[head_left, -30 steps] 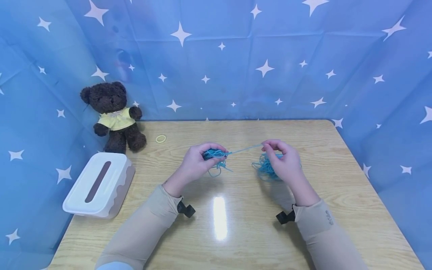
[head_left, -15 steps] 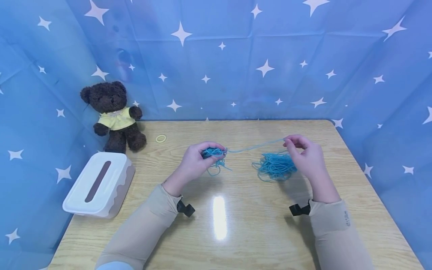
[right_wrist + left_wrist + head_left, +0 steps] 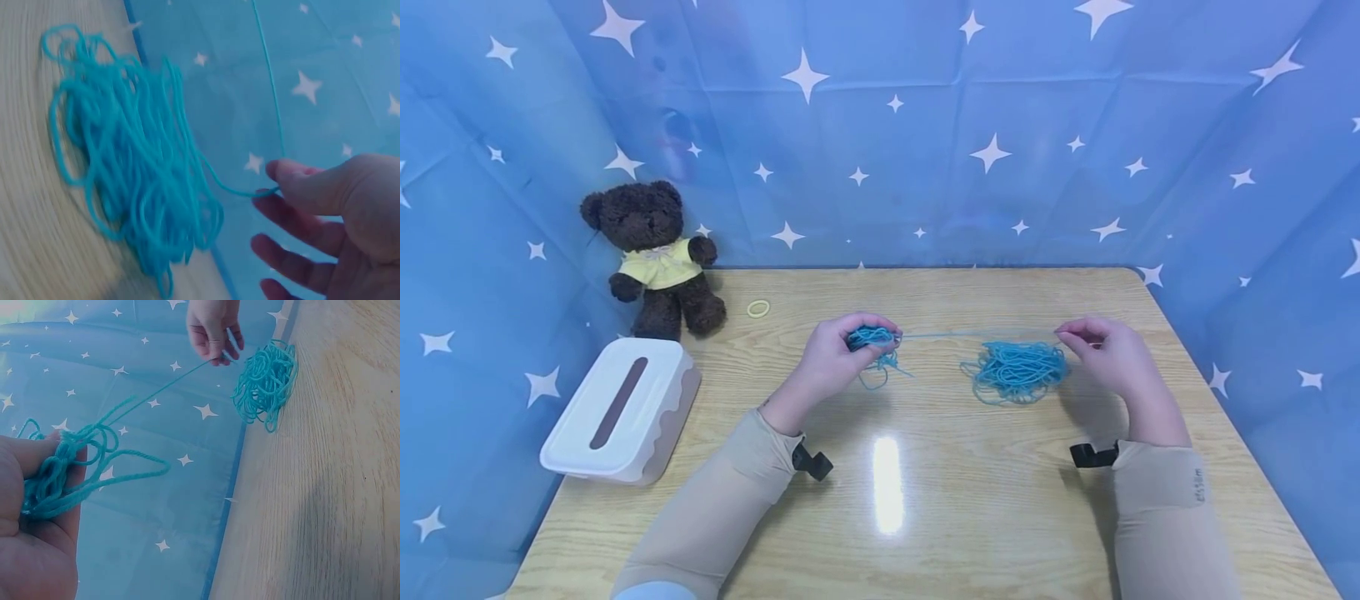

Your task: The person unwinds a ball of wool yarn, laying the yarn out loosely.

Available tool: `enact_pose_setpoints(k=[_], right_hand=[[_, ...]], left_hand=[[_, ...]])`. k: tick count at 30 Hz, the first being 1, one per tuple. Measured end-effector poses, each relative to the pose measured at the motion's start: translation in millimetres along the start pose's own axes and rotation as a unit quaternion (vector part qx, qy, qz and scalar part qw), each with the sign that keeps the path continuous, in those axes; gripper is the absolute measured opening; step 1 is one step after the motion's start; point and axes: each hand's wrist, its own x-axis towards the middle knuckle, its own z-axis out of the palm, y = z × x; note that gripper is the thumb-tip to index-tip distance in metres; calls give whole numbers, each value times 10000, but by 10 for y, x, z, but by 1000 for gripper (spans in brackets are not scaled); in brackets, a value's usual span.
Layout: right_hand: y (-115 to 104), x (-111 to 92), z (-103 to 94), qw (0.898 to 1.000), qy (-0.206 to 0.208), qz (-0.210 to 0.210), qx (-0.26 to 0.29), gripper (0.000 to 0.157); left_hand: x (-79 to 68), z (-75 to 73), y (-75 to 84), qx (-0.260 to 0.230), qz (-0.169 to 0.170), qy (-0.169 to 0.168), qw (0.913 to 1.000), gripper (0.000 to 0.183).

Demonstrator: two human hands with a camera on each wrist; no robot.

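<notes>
At the far left of the table (image 3: 970,517) sits a white tissue box (image 3: 621,410), with a brown teddy bear (image 3: 651,258) in a yellow shirt behind it, propped against the starry blue backdrop (image 3: 880,142). A little to the right of the bear lies a small yellow ring (image 3: 757,308), flat on the wood.

Next comes my left hand (image 3: 835,360), lifted just above the table near its middle. Its fingers are curled round a small bundle of blue yarn (image 3: 872,340) — in the left wrist view the loops (image 3: 59,472) lie bunched against my fingers, with a few loose loops hanging out of the grip.

From that bundle a single strand (image 3: 977,335) runs rightward, nearly level and pulled straight, passing over the loose heap of blue yarn (image 3: 1017,371) that rests on the table between my hands. The heap is a tangled pile, touching nothing but the wood and its own thread.

Farthest right is my right hand (image 3: 1108,354), just beside the heap. Thumb and forefinger pinch the strand — the right wrist view shows the thread (image 3: 240,189) held at my thumb tip, the other fingers loosely bent below it.
</notes>
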Motion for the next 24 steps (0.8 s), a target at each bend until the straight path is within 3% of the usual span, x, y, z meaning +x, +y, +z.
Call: enact_pose_setpoints(k=[6, 14, 18, 20, 24], right_hand=[[230, 36, -45, 9988, -206, 362, -253, 55], [224, 32, -75, 9910, -837, 934, -474, 54], [93, 33, -13, 9904, -977, 753, -626, 48], [-13, 29, 30, 9917, -852, 595, -762, 47], [-332, -16, 202, 9964, 34, -205, -823, 41]], left_hand=[[-6, -5, -1, 54, -173, 23, 9998, 18], [-5, -2, 21, 2, -77, 16, 10000, 17], [-2, 3, 13, -14, -40, -34, 10000, 17], [-2, 7, 12, 0, -40, -62, 10000, 17], [1, 14, 17, 9, -19, -108, 9999, 17]])
